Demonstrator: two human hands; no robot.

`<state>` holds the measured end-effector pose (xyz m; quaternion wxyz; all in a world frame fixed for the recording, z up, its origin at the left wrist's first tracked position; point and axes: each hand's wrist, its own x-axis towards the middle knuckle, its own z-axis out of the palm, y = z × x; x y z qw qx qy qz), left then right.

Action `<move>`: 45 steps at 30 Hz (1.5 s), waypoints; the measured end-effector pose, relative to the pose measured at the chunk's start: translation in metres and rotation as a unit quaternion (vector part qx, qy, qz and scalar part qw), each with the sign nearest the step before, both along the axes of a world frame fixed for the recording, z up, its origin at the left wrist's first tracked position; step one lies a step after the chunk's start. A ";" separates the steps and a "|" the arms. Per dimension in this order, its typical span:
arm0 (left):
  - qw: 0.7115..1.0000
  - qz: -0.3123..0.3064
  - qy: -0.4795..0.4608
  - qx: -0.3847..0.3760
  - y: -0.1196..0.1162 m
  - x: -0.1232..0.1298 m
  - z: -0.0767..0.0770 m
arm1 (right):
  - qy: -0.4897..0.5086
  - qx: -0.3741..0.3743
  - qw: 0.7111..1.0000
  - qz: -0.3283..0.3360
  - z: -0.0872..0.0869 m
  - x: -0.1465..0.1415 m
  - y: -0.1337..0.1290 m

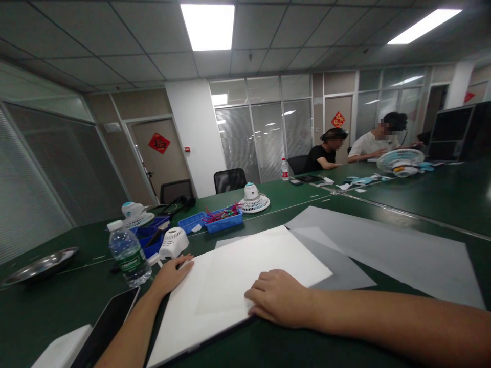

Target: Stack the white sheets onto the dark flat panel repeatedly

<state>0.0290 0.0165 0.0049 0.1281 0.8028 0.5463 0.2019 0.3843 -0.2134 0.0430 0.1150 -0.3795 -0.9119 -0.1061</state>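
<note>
A large white sheet (226, 276) lies in front of me, with a dark edge showing beneath its near side. A faint rectangular outline shows on its surface. My left hand (174, 274) rests at the sheet's left edge, fingers extended and slightly apart. On the near right part of the sheet is my right hand (282, 299), its fingers curled together and touching the surface. Whatever its fingertips may pinch there is hidden. Grey sheets (387, 245) spread out under and to the right of the white one.
Left of the sheet stand a water bottle (129, 255), a phone (109, 317) and a white plastic housing (174, 242). Farther back are blue trays (224, 223), white fan parts (253, 199) and a metal dish (42, 266). Two people (326, 153) sit across the green table.
</note>
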 end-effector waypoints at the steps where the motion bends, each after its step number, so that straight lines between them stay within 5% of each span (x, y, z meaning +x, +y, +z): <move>1: 1.000 0.000 -0.001 -0.003 -0.001 0.000 0.001 | 0.019 -0.010 0.999 0.032 0.001 0.000 -0.002; 5: 1.000 0.006 -0.005 -0.009 -0.005 0.002 0.004 | 0.079 -0.056 0.983 0.156 0.000 0.004 -0.001; 12: 1.000 0.021 0.000 0.001 -0.008 0.003 0.004 | 0.103 -0.139 0.953 0.247 -0.002 0.009 0.003; 26: 1.000 0.009 -0.021 0.009 0.000 -0.005 -0.002 | 0.075 -0.231 0.932 0.269 0.006 0.011 0.003; 29: 1.000 0.013 -0.020 0.009 0.001 -0.006 -0.003 | 0.082 -0.175 0.945 0.264 0.005 0.008 -0.001; 35: 1.000 0.012 -0.013 0.016 -0.001 -0.004 -0.003 | 0.053 -0.035 0.993 0.098 0.002 0.001 -0.009; 45: 1.000 0.006 -0.006 0.014 -0.001 -0.002 -0.001 | 0.056 -0.045 0.990 0.125 -0.001 0.004 -0.005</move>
